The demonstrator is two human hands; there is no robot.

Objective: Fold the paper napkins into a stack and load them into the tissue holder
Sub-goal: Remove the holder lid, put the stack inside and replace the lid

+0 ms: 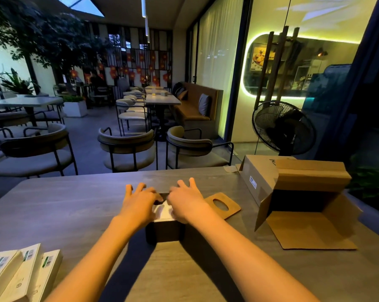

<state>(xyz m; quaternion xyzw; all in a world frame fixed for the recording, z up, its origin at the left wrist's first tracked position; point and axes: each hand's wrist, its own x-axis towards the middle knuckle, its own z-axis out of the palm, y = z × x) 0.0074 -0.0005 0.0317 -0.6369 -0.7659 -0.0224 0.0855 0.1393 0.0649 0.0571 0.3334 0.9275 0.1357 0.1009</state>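
**Both hands over the open holder**

The dark holder [165, 233] stands on the grey desk [64, 205], near its middle, with its top open. White napkins [162, 211] show inside, between the two hands. The left hand [138, 202] lies over the holder's left top edge, fingers spread and mostly straight, reaching toward the far side; its thumb points in toward the napkins. The right hand [187, 201] lies over the right top edge in the same way, fingers apart and extended. Both hands rest palm down on the napkins and the holder's rim; neither curls round anything. The fingertips are a little blurred.

The wooden lid [224, 207], with an oval slot, lies flat on the desk just right of the holder, beside the right hand. Farther right an open cardboard box [304, 192] lies on its side, flaps spread. At the near left corner lie pale flat packs [20, 273] with barcode labels. Beyond the desk are chairs [127, 149] and a standing fan [283, 127].
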